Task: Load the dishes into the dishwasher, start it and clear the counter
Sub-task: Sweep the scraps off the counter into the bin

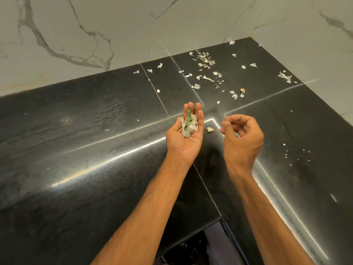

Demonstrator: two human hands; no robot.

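A kitchen, most likely in a home. A polished black stone counter (pixel 95 150) turns an L-shaped corner against a wall (pixel 114 25) of pale marble-look slabs with grey veins. Thin whitish peelings (pixel 206 62), like garlic or onion skin, lie scattered over the counter's far corner. More such scraps and a green leaf (pixel 188 117) lie in an upturned left hand (pixel 184 142) above the counter, marks of food preparation.
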